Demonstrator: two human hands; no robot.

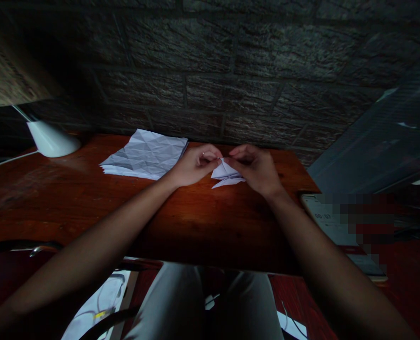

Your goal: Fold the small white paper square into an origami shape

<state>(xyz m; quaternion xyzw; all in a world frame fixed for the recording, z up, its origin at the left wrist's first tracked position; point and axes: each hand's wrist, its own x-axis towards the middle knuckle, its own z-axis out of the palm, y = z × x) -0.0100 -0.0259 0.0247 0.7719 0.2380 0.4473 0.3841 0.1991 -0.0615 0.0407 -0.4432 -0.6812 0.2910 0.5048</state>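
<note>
A small folded piece of white paper (227,174), with pointed flaps, is held just over the wooden table (210,226). My left hand (195,165) pinches its upper left tip between thumb and forefinger. From the other side, my right hand (256,167) grips its upper right part, the thumb lying along the top edge and partly covering it. To the left of my left hand lies a stack of creased white paper sheets (146,151), the top one marked with a grid of fold lines.
A white lamp base (52,139) with a woven shade (12,75) stands at the table's left end. Behind the table rises a dark brick wall (203,61). A tablet-like device (328,208) with a timer on its screen is at the right. My knees are below the front edge.
</note>
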